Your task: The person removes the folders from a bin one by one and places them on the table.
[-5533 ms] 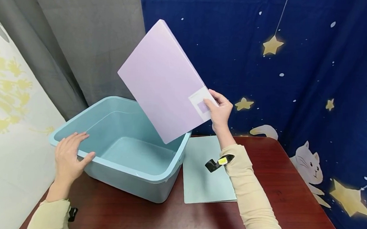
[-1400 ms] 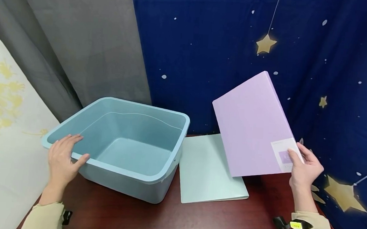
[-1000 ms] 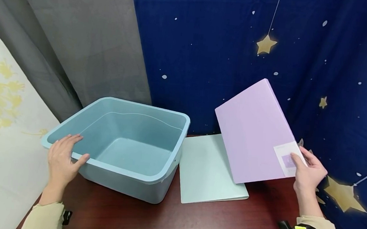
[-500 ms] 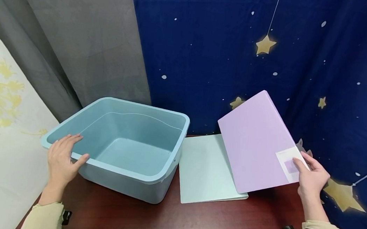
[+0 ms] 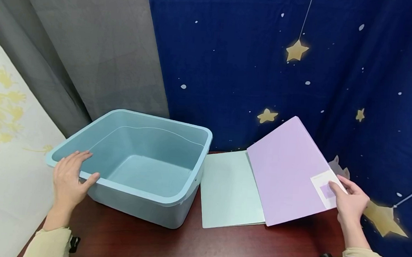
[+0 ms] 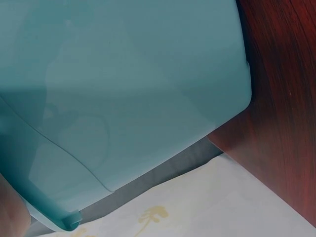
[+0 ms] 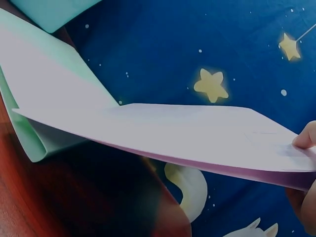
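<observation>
My right hand point(image 5: 353, 200) pinches a lilac folder point(image 5: 288, 176) by its labelled corner, thumb on top of the white label point(image 5: 328, 189). The folder slopes down to the left, its low edge over the right part of a pale mint folder point(image 5: 230, 189) lying on the table. The right wrist view shows the lilac folder point(image 7: 187, 136) nearly edge-on, its far corner overlapping the mint folder point(image 7: 54, 69). My left hand point(image 5: 70, 179) rests on the front-left rim of a blue plastic tub point(image 5: 145, 193), fingers relaxed over the edge and thumb spread.
The tub stands on a dark red wooden table point(image 5: 216, 247), left of the mint folder. Behind hang a grey curtain point(image 5: 108, 51) and a navy star-patterned curtain point(image 5: 231, 67). A white patterned surface point(image 5: 8, 179) borders the left.
The lilac folder, held over the tub's right side at first, has moved right in my right hand and then sunk onto the mint folder's right part. My left hand stays at the rim.
</observation>
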Demonstrator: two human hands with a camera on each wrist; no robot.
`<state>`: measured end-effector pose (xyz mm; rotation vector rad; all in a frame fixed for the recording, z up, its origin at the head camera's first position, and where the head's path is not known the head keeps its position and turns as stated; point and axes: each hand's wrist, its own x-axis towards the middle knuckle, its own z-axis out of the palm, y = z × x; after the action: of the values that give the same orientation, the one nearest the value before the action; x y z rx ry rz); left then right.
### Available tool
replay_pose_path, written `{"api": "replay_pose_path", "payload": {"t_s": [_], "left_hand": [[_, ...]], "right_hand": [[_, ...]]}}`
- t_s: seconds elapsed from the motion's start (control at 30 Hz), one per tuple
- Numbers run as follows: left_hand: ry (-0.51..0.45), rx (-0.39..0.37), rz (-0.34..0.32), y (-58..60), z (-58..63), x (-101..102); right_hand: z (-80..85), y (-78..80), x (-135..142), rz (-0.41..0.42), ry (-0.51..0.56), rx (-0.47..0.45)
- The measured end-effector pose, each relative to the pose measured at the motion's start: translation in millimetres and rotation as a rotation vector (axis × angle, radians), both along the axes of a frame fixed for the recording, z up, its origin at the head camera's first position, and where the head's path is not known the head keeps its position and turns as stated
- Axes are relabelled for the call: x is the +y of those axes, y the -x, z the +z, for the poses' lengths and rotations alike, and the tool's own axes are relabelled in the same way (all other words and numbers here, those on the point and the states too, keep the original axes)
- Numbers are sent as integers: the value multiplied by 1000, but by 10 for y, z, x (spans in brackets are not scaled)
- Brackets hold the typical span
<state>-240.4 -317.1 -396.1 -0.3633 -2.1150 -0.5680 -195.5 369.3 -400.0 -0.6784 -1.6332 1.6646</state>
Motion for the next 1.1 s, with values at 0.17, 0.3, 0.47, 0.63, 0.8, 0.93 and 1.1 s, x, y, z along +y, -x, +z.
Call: {"api": "replay_pose_path", "payload": {"t_s": [0.17,0.3,0.47,0.63,0.8,0.93,1.1], "left_hand": [[-4,0,-2,3,-8,0],[-5,-1,-1,8,-13,-4],[-5,2,2,15,-18,-10],[-4,0,4,19,-21,-10],[-6,-3,7,21,-19,-5],[-3,-1,6,18,-25,-6],[-5,-1,4,20,-32,-11]], "right_hand": [[-222,89,204,18,-39,5],[-412,157,372,38,-102,6],[-287,115,286,11,-144,-106],[-231,59,231,-14,-202,-226],[-513,134,450,2,-220,-138],[-721,222,665,15,-280,-173],[-1059,392,1004,18,-320,-233]]}}
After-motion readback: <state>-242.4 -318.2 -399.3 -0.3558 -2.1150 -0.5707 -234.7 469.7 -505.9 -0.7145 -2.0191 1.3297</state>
